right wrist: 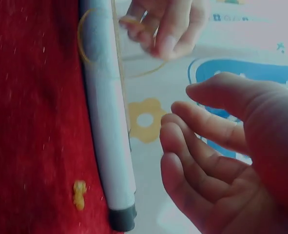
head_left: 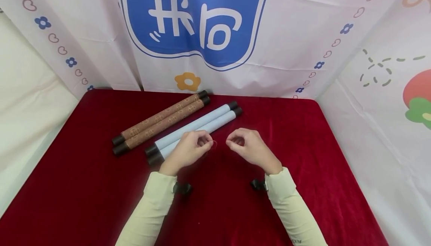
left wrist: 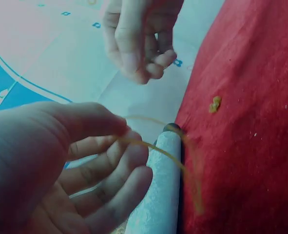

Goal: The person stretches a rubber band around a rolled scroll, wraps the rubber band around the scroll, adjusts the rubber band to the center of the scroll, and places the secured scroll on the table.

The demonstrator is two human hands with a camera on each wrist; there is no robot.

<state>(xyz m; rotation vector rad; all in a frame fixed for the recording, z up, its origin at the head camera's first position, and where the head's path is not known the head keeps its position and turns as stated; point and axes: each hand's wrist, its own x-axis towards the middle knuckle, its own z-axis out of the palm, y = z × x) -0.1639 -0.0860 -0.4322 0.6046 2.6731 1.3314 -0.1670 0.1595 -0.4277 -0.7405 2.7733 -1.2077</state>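
My left hand pinches a thin yellowish rubber band between thumb and forefinger. The band hangs as a loose loop, blurred in the left wrist view. Across from it, my right hand hovers with nothing in it. Its fingers are loosely bent, and in the right wrist view the thumb stands apart from them. Two light blue scroll-like rolls with black ends lie side by side, partly behind my left hand. A small yellow lump lies on the red cloth beside them.
Two brown patterned rolls with black ends lie side by side, left of the blue ones. Dark red cloth covers the table. A white printed curtain stands along the back edge, with white sheets at both sides.
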